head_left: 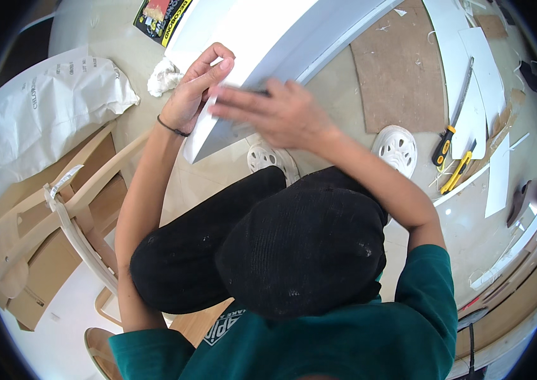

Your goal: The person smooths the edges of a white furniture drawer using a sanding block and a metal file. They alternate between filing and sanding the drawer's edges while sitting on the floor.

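While the big white sack (46, 107) slumps far left by a bentwood chair (59, 215), the left hand (193, 92) pinches a smooth white board (243, 44) at its end edge, fingers curled. Right hand (274, 114) lies flat, blurred, fingers spread, on it. Yellow-handled saw (452, 120) lies far right.

A pale, dusty floor (344, 95) fills the frame in bright daylight, with a bare wooden chair frame (59, 215) at the lower left, a crumpled white sack (53, 107) at the upper left, and a brown board (398, 69) at the upper right.
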